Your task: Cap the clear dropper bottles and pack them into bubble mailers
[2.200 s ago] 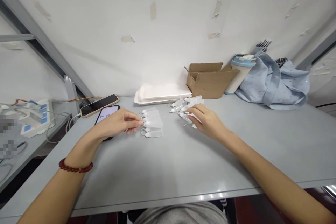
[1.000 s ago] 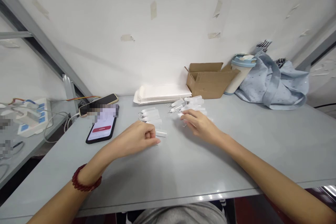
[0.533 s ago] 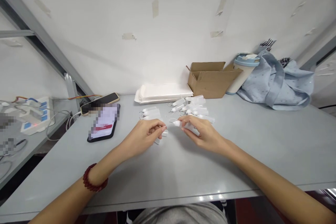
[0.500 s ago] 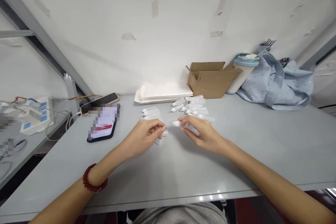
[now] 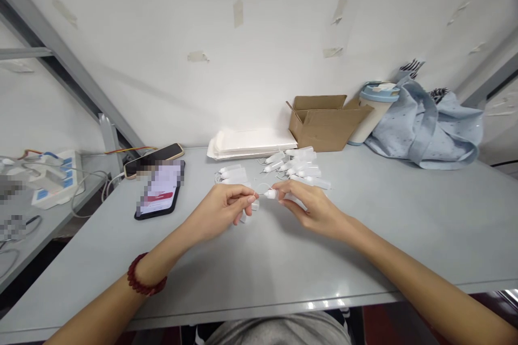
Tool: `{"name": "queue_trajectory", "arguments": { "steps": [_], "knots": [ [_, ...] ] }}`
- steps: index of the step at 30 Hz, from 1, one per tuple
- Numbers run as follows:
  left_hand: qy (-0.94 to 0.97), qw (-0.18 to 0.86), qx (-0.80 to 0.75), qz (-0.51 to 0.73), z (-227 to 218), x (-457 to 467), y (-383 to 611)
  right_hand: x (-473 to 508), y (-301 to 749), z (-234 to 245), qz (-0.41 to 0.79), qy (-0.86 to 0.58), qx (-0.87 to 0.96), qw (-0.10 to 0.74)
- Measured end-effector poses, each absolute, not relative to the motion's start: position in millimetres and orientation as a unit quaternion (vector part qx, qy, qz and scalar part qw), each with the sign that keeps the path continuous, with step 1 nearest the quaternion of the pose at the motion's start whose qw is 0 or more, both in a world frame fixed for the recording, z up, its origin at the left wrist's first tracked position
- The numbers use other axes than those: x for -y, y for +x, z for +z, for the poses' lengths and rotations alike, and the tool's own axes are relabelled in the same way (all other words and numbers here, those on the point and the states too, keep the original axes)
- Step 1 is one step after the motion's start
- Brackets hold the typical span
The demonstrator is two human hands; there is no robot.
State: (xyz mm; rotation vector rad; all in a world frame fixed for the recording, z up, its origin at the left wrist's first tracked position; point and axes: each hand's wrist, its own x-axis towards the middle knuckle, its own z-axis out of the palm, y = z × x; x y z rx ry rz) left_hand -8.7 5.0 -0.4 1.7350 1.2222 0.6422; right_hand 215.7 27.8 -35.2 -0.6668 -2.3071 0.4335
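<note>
Between thumb and fingers of my right hand [image 5: 313, 205] lies a small white needle-tip squeeze bottle [image 5: 271, 194], its thin needle pointing left. My left hand [image 5: 229, 207] is closed in a pinch at the needle's end. A thin white strap loops from the bottle's neck to those fingertips; the tiny end they pinch is hidden. Several similar bottles [image 5: 299, 164] lie in a pile just beyond my right hand. Another group of bottles [image 5: 233, 174] lies beyond my left hand, and a few more bottles [image 5: 254, 205] show partly behind its fingers.
White flat envelopes [image 5: 254, 143] and an open cardboard box [image 5: 329, 128] stand by the wall. A lidded cup [image 5: 370, 113] and a light-blue fabric bag [image 5: 429, 129] are at right. Two phones, one lit [image 5: 159, 188] and one dark [image 5: 154, 160], lie left, near a power strip [image 5: 56, 180].
My left fingertips have moved slightly right, up to the needle's tip, and now pinch the strap's end. My right hand holds the bottle almost in the same place.
</note>
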Motion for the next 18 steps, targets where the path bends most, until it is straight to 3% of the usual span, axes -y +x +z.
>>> {"name": "queue_trajectory", "arguments": {
  "steps": [18],
  "knots": [
    [0.678,0.508,-0.449,0.284,-6.6,-5.6,-8.8,-24.8,214.9,-34.2,0.175,-0.237,0.892,0.344]
  ]
}}
